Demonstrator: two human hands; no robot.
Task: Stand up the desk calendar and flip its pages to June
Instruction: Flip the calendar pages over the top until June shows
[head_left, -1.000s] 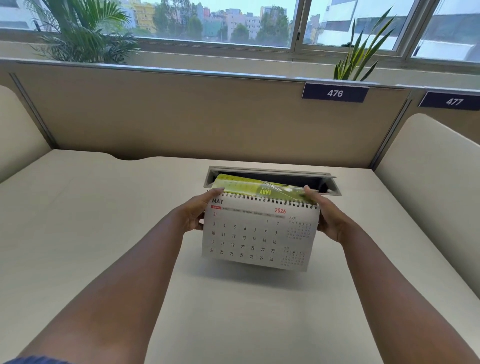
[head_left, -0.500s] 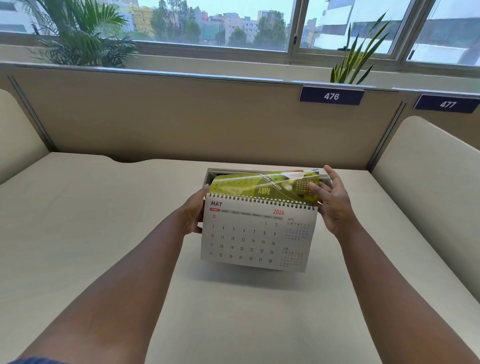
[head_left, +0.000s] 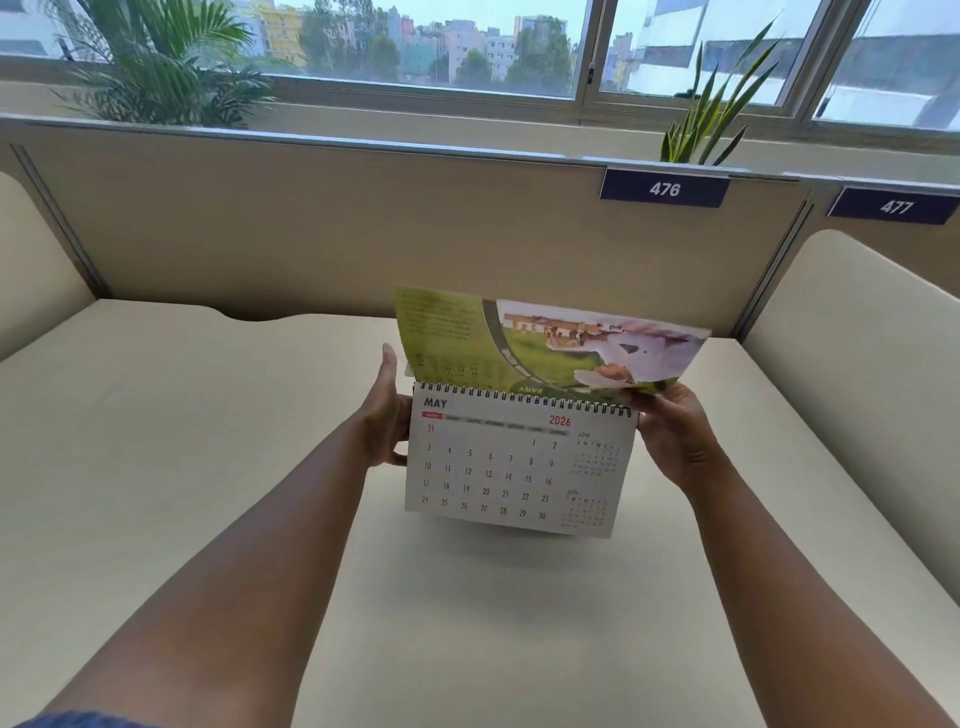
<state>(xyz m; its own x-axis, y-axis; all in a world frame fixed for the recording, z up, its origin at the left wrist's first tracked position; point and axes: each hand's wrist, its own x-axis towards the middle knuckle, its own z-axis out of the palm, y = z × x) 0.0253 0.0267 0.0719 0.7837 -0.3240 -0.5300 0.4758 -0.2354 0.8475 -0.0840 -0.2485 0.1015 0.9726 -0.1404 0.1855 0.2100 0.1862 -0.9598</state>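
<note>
The spiral-bound desk calendar (head_left: 509, 467) is held just above the desk, its white front page reading MAY 2026 and facing me. A green page with a photo (head_left: 545, 343) stands lifted above the spiral, tilted back towards the partition. My left hand (head_left: 387, 415) grips the calendar's left edge, thumb in front and fingers behind. My right hand (head_left: 670, 436) holds the right edge near the spiral, its fingertips pinching the lower right corner of the lifted green page.
The beige desk (head_left: 182, 441) is bounded by a tan partition (head_left: 363, 223) at the back and rounded side dividers (head_left: 857, 364). Labels 476 (head_left: 664, 188) and 477 (head_left: 894, 207) hang on the partition. Plants stand on the window sill.
The green page has swung up from lying flat behind the spiral to standing above it. My right hand went from open beside the page to pinching its corner. The desk's cable slot is now hidden.
</note>
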